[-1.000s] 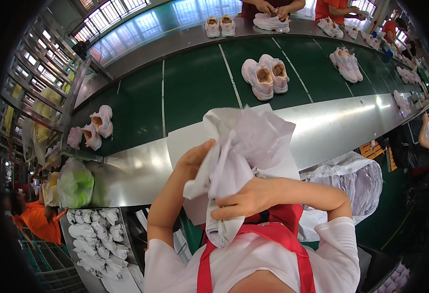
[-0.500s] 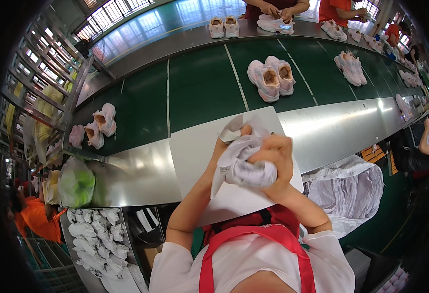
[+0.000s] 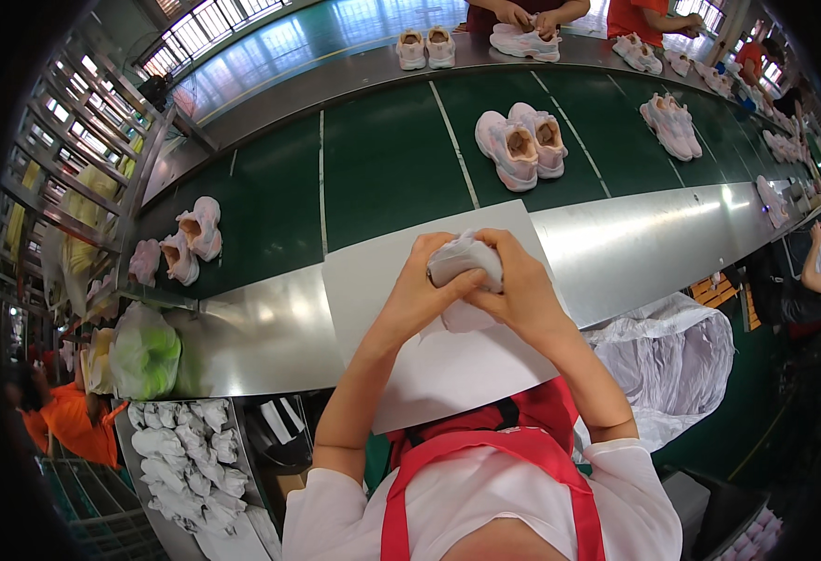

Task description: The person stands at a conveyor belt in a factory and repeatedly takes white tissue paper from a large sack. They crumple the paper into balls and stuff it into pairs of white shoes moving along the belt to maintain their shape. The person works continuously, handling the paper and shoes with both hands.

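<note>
The crumpled wad of soft white paper (image 3: 464, 260) is held between my two hands, above a flat, smooth stack of white paper sheets (image 3: 365, 290). Grip: my left hand (image 3: 420, 285) presses it from the left and my right hand (image 3: 522, 280) from the right, fingers curled round the far side, both thumbs across the near face. The wad lies directly between the palms, touching both; neither hand is clearly nearer. Its long axis appears to run from the fingertips toward my body, with a paler portion showing below the thumbs; the thumbs cover part of it, so I cannot confirm its full outline.

The sheets lie on a shiny steel worktop (image 3: 265, 332), their near edge reaching over my red fabric apron (image 3: 485, 439). Beyond is a green conveyor belt (image 3: 382, 154) bearing a pair of pale pink-and-white sneakers (image 3: 513, 154). Below left, a metal tray holds rumpled white paper bundles (image 3: 191, 458). At right stands a large, crinkled white sack (image 3: 663, 374), mouth gaping.
</note>
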A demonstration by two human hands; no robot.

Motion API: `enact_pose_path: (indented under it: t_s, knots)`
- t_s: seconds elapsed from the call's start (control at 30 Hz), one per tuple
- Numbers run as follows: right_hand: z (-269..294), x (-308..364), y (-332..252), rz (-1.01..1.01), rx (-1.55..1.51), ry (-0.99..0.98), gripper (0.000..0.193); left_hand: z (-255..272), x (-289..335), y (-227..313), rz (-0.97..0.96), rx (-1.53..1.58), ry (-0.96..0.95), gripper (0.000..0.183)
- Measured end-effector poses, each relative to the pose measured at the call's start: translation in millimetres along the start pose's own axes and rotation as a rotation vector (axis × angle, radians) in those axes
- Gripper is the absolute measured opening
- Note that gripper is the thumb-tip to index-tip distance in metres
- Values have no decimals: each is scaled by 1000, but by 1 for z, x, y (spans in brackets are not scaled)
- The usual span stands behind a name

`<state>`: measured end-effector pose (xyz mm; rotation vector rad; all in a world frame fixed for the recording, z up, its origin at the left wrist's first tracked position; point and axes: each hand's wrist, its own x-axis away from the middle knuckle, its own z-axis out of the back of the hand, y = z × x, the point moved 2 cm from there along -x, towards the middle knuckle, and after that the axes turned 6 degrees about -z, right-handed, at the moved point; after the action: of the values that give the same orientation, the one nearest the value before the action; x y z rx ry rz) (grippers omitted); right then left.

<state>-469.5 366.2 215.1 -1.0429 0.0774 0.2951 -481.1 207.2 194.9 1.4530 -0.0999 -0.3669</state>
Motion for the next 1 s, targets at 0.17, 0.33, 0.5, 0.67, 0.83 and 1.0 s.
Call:
enact_pose_path:
  t_s: [0.17, 0.33, 0.5, 0.67, 0.83, 1.0]
  knots:
    - [0, 13, -21, 219, 458, 305, 77, -6, 0, -1, -43, 137, 362, 32]
    - [-33, 16, -1, -256, -88, -176, 75, -5, -4, -8, -12, 144, 425, 31]
    - [-42, 11, 9, -212, -296, -249, 68, -12, -15, -9, -257, 283, 664, 33]
    - [-39, 11, 16, -202, -204, -242, 64, -14, -18, -18, -31, 680, 248, 28]
    - [-43, 21, -2, -171, 8, -154, 68, -8, -12, -14, -179, 626, 526, 33]
    - [-62, 33, 11, -192, 129, -57, 53, -6, -13, -37, -29, 716, 369, 36]
